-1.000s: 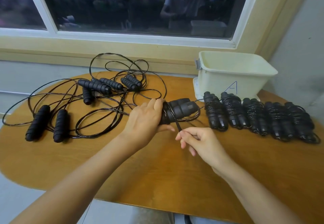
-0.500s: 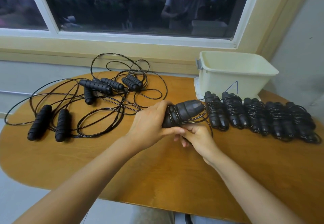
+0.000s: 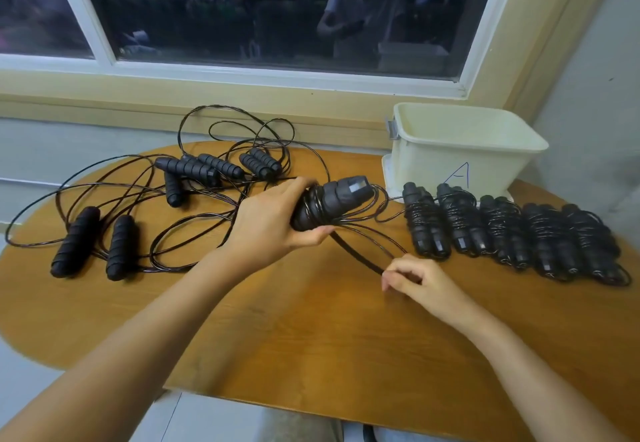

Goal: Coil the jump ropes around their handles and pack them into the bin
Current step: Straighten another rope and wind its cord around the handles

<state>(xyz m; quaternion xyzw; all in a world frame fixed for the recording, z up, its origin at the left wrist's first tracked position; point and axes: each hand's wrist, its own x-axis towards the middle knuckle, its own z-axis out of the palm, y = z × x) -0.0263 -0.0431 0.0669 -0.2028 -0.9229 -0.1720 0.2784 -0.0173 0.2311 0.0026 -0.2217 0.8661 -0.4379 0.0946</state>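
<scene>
A pair of black handles (image 3: 329, 204) is gripped together in the left hand (image 3: 273, 223), raised just above the wooden desk (image 3: 311, 330), with several turns of cord (image 3: 360, 254) already wound around them. The loose run of that cord is pinched between the closed fingers of the right hand (image 3: 415, 280), which is held apart from the left hand, nearer the front edge of the desk. Five finished bundles (image 3: 512, 233), each wrapped in its own cord, are laid side by side in a row on the right part of the desk. A cream plastic bin (image 3: 464, 154), marked with a letter A on its front wall, is placed behind that row, near the window sill (image 3: 207, 95). The visible part of the bin interior is seen to hold nothing. Uncoiled jump ropes (image 3: 145, 199), with their handles scattered and cords tangled, are spread across the left part of the desk.
</scene>
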